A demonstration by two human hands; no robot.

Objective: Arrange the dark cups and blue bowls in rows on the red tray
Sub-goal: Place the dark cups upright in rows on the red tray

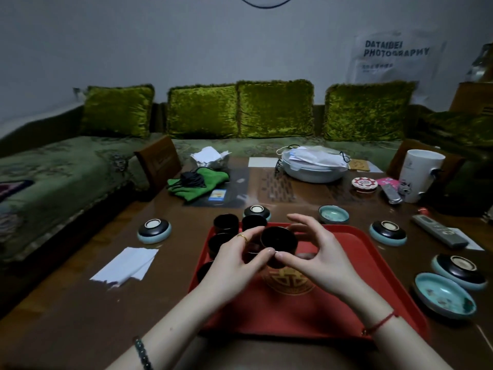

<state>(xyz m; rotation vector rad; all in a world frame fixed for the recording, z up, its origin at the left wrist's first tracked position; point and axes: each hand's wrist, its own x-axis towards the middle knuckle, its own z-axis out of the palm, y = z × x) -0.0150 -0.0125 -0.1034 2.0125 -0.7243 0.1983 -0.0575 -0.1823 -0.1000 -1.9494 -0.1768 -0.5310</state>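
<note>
Green velvet cushions (274, 108) line the sofa behind the brown wooden table (80, 303). Your left hand (234, 260) and right hand (320, 257) both grip one glossy dark cup (277, 240), thumbs and curled fingers round it, above the red plastic tray (360, 252). Four more dark cups (225, 222) cluster at the tray's far left corner. Six round blue-glazed bowls (388, 232) sit on the table around the tray, four of them upside down

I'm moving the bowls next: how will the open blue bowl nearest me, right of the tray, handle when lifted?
The blue bowl looks glossy and glazed, so probably rigid, slippery and breakable if dropped. Wide and shallow, it should slide rather than tip when pushed. Its thick rim suggests some heft.
</note>
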